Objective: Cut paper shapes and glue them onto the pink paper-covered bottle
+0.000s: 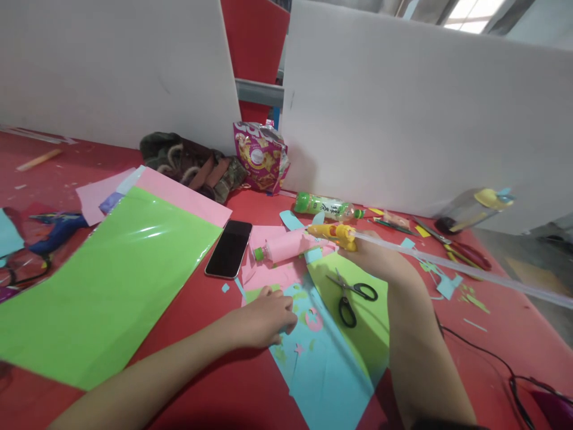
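My right hand (367, 249), mostly hidden behind its wrist, is wrapped round a yellow glue gun (333, 231); a long clear glue stick (452, 261) runs out of its back to the right. Beneath its nozzle lies a bottle wrapped in pink paper (286, 246) with a green cap. My left hand (267, 316) rests over blue paper (329, 382), its fingers curled; what they hold, if anything, is hidden. Near it lie a pink paper ring (314, 319) and a small pink star (299, 349). Black-handled scissors (347, 297) lie partly open on green paper (373, 334).
A phone (229, 249) and large green sheets (102, 292) lie on the left, beside a blue glue gun (58, 232). Behind stand a snack bag (261, 158) and a green-labelled bottle (326, 206). Pliers (465, 251), a tumbler (470, 210) and a black cord (487, 356) are on the right.
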`<state>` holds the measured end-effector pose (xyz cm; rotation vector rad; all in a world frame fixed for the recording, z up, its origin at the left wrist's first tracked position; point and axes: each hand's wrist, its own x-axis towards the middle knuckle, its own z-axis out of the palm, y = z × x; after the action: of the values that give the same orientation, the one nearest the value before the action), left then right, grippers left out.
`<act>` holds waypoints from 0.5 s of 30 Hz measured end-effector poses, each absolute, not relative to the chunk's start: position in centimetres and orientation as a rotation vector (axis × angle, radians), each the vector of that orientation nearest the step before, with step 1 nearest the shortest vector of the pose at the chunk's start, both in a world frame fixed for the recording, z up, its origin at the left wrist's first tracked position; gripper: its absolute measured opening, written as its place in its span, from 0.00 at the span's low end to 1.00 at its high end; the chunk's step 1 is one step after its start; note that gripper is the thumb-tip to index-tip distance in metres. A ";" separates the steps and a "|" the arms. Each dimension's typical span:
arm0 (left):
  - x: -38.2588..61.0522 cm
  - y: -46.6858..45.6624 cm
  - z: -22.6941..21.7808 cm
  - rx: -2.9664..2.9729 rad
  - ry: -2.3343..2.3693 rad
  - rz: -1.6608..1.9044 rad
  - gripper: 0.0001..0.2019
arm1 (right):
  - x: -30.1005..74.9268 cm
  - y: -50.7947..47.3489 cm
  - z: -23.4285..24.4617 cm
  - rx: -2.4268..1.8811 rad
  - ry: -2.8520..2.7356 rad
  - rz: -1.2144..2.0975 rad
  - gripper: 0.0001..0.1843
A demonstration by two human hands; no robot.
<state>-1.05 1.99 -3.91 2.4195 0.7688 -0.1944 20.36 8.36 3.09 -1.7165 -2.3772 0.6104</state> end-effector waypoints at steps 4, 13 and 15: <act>-0.9 1.9 -3.8 2.406 0.771 -0.220 0.05 | 20.3 8.5 2.7 -1.893 -2.370 0.542 0.15; -0.8 1.7 -3.7 2.402 0.779 -0.229 0.04 | 20.1 8.7 2.5 -1.959 -2.402 0.465 0.16; -0.7 1.8 -3.6 2.400 0.779 -0.233 0.05 | 20.1 8.8 2.4 -1.954 -2.395 0.482 0.16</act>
<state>-0.72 1.79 -3.65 2.4002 0.7792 -0.2329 20.10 8.78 2.39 -1.9545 -2.3953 0.4824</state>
